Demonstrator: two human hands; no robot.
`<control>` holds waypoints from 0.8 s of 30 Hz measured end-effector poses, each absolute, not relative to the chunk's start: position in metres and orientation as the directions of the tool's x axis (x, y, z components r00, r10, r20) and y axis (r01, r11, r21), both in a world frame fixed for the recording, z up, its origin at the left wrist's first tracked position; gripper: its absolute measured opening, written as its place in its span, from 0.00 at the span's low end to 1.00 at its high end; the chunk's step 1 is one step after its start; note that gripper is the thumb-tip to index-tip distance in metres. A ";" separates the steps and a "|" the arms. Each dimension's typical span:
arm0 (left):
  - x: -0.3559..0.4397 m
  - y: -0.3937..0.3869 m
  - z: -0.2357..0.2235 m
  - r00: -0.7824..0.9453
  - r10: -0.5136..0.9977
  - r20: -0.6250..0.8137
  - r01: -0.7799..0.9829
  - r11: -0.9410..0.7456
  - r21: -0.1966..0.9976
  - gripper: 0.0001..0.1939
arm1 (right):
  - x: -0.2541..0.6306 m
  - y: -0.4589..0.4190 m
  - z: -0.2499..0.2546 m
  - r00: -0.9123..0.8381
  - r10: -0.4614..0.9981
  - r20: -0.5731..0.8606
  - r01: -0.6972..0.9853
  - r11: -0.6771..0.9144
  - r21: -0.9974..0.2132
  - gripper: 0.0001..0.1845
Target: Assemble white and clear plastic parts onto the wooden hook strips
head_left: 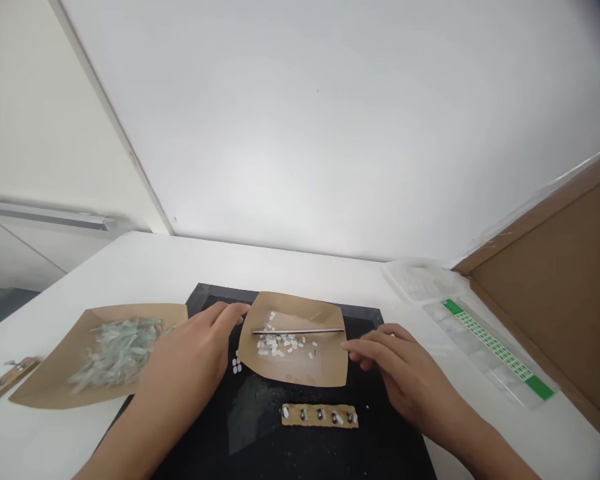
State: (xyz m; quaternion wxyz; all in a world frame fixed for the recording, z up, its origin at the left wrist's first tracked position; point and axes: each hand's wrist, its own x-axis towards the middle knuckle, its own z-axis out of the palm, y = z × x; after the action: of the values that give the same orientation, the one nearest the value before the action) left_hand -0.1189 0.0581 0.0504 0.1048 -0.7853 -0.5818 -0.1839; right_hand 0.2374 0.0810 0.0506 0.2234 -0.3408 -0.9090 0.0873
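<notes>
Your left hand and right hand flank the shallow brown paper tray; can't tell if either grip's pinching. Hold it level, small white pieces might slide.

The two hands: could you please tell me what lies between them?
In the head view, a brown tray with small white pieces and a thin rod lies between left hand and right hand.

The left hand partly hides a brown paper tray — its thin greenish strips blurred. The frame crops a flat black board.
</notes>
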 end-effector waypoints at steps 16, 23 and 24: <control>-0.106 0.060 0.065 0.113 0.922 0.370 0.975 -0.175 0.137 0.12 | 0.150 0.130 0.058 -0.755 0.654 0.045 0.643 0.752 -0.143 0.05; -0.173 0.022 0.081 -0.072 0.964 0.255 0.980 0.021 0.198 0.18 | 0.150 0.126 0.061 -0.778 0.622 0.086 0.606 0.780 -0.156 0.06; -0.189 0.010 0.078 -0.106 0.960 0.258 0.972 0.045 0.229 0.20 | 0.148 0.126 0.063 -0.782 0.615 0.096 0.598 0.785 -0.159 0.07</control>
State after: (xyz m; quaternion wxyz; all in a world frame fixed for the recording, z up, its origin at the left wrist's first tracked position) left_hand -0.1889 0.0098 0.0781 0.0172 -0.6685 -0.7228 -0.1745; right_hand 0.1479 0.1261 0.0635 0.0715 -0.3221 -0.9421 0.0599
